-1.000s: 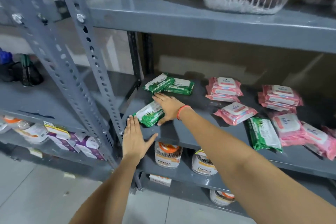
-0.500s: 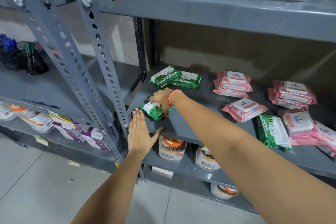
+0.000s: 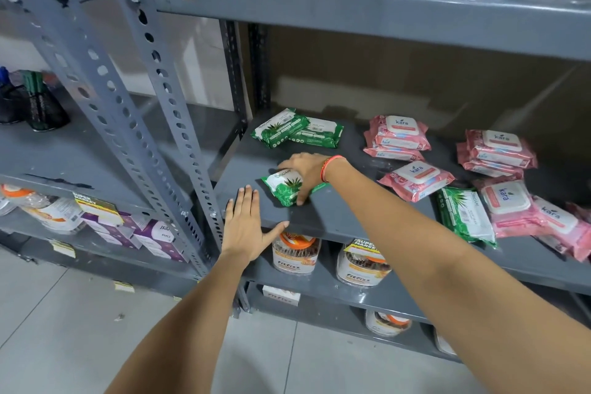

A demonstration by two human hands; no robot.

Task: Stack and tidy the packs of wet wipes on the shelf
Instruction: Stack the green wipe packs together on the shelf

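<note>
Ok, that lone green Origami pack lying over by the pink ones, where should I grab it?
Take the green Origami pack across its two long edges, coming from above. It lies flat with one short end hanging slightly over the shelf front, and a pink Kara pack crowds its right side, so start at that overhanging end.
</note>
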